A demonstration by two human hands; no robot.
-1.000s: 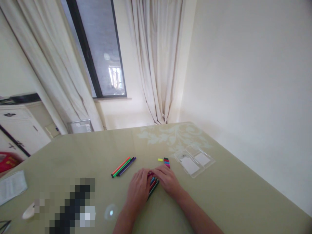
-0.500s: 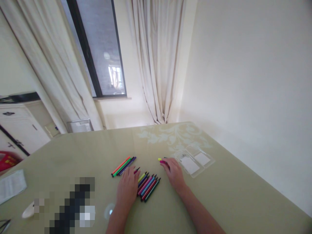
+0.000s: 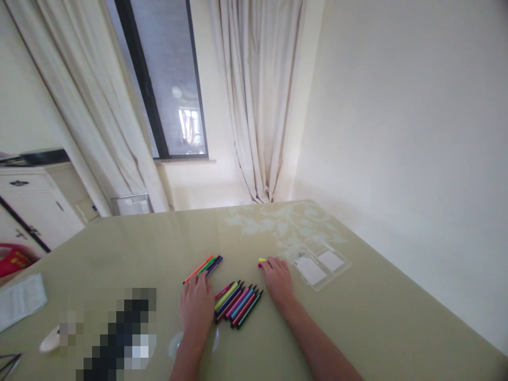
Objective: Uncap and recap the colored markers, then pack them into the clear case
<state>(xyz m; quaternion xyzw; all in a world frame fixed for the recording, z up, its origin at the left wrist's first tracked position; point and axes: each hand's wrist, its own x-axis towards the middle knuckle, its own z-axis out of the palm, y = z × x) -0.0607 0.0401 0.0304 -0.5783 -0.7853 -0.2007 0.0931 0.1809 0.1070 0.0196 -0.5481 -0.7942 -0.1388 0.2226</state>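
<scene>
Hands apart, any pinch hidden: left hand (image 3: 197, 304) at slim orange, green and purple pens (image 3: 207, 266), right hand (image 3: 278, 278) at small yellow plastic cap (image 3: 262, 260). Left-hand bumps could roll uncapped multicoloured felt-tips (image 3: 243, 304), nibs facing the table's far edge (image 3: 190, 212), smearing ink.

Soft, diffuse light falls across the table (image 3: 357, 328), with a bright patch (image 3: 191, 127) on the window (image 3: 170, 69) behind it and pale glare (image 3: 175, 345) on its near side. Coarse pixel blocks (image 3: 113, 338) mask part of its left; wide-angle distortion slants the curtain (image 3: 83, 106) beyond.
</scene>
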